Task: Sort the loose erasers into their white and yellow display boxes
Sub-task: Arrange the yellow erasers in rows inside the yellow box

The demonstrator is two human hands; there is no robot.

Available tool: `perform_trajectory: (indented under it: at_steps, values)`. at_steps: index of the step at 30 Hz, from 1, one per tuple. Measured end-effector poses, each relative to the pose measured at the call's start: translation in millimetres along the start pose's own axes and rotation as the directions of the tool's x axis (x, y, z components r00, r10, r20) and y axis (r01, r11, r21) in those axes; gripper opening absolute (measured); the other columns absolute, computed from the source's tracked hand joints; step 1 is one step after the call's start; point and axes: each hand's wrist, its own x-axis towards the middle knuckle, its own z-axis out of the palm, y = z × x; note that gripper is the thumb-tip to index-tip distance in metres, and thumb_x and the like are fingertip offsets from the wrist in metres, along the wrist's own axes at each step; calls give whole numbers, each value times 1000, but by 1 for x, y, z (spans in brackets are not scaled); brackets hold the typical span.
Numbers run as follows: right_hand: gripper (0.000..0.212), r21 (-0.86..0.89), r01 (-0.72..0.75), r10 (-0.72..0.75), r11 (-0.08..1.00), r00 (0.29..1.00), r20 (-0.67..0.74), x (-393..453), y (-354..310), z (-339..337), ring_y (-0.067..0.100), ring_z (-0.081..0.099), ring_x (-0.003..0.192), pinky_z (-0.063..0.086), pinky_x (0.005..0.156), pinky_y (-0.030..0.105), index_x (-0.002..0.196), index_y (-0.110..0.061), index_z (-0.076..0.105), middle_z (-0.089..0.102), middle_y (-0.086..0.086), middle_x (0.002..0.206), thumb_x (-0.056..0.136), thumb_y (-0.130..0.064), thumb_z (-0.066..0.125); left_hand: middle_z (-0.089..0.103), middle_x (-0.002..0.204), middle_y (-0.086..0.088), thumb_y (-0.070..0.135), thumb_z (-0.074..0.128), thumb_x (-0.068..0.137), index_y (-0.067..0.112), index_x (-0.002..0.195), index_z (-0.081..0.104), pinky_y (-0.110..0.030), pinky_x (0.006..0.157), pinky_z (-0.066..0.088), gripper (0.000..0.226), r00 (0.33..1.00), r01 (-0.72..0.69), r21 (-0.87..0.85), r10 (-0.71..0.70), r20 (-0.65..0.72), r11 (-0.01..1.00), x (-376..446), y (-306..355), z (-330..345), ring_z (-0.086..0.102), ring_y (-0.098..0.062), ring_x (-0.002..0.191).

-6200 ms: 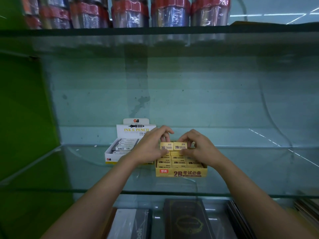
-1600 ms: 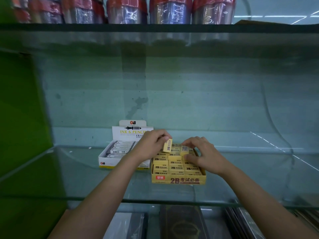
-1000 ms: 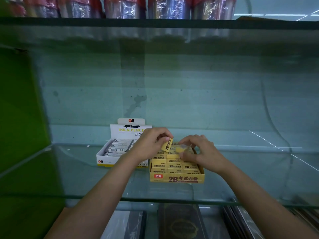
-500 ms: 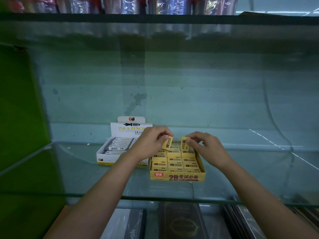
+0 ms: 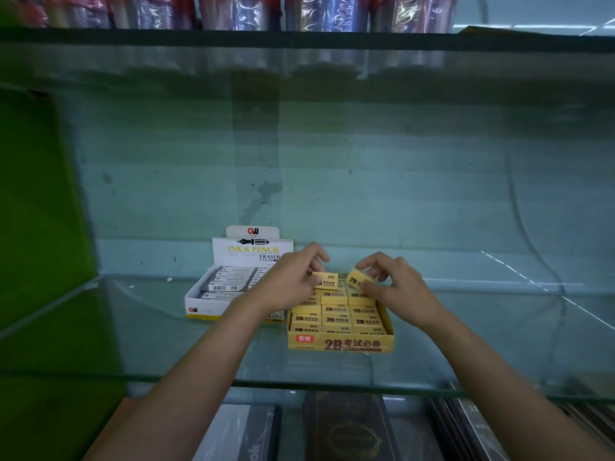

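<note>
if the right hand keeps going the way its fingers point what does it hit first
The right hand points left, pinching a yellow eraser. That eraser would probably meet the eraser held by the left hand first; depth is unclear.

White display box (image 5: 253, 251) on the left reads "INK & PENCIL ERASER"; yellow display box (image 5: 339, 344) front reads "2B 考试必备"; its erasers (image 5: 336, 309) read "2B"

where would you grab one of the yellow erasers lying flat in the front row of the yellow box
Probably from above, pinching its two short ends: the front-row eraser lies flat, packed against its neighbours inside the yellow box, so only its top face is exposed and the box wall blocks a frontal approach.
</note>
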Motion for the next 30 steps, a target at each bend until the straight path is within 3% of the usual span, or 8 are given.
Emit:
perform_trajectory:
  at_steps: [5, 9, 12, 17, 20, 25, 30]
  values:
    - [15, -43, 19, -19, 999, 1000, 14, 1, 1, 2, 8, 49, 98, 37, 99, 45, 92, -35, 53, 52, -23, 87, 86, -24, 61, 57, 103, 3, 11, 63, 82, 16, 101, 61, -25, 88, 44, 20, 1000, -28, 130, 28, -3, 991, 0, 1, -1, 55, -11, 95]
    - [20, -74, 10, -8, 997, 1000, 28, 2, 1, 2, 10, 44, 103, 38, 97, 39, 103, -30, 60, 52, -10, 103, 83, -25, 64, 52, 101, 1, 9, 64, 79, 16, 100, 64, -24, 88, 43, 21, 999, -27, 150, 33, -36, 988, 1, 2, -2, 53, -11, 95]
    - [21, -76, 20, -18, 997, 1000, 20, 1, 1, 1, 11, 43, 100, 39, 91, 30, 105, -26, 62, 50, -7, 101, 84, -24, 63, 52, 99, 2, 10, 64, 80, 18, 99, 65, -22, 85, 41, 21, 998, -38, 163, 45, -37, 986, 1, 1, -2, 51, -10, 93]
    - [14, -50, 67, -65, 997, 997, 34, 0, -1, -2, 10, 42, 99, 37, 92, 31, 96, -31, 62, 53, -7, 101, 83, -28, 64, 61, 91, 0, 2, 60, 81, 13, 88, 69, -8, 75, 40, 15, 990, -99, 14, 100, -101, 995, 0, 4, -4, 54, -1, 81]
    - [15, -88, 70, -63, 994, 995, 82, -1, -1, -3, 11, 40, 98, 38, 94, 36, 98, -29, 64, 52, -3, 100, 83, -29, 63, 58, 97, 1, 6, 64, 79, 16, 96, 68, -3, 73, 36, 21, 995, -85, 46, 88, -50, 995, -1, 3, -3, 54, -4, 88]
    - [21, -134, 64, -55, 989, 996, 67, 0, 2, -3, 14, 40, 99, 39, 95, 42, 104, -26, 66, 53, -1, 99, 85, -32, 60, 53, 102, 8, 13, 61, 83, 18, 112, 64, -18, 89, 39, 29, 998, -56, 166, 51, 34, 985, 2, -4, 1, 51, -6, 96]
    - [19, -129, 62, -53, 990, 996, 76, 2, 2, -3, 13, 42, 97, 40, 94, 41, 102, -27, 66, 56, -1, 99, 85, -32, 61, 62, 105, 5, 9, 63, 83, 16, 110, 61, -4, 79, 38, 28, 998, -60, 93, 60, 11, 994, 1, -1, -1, 54, -4, 94]
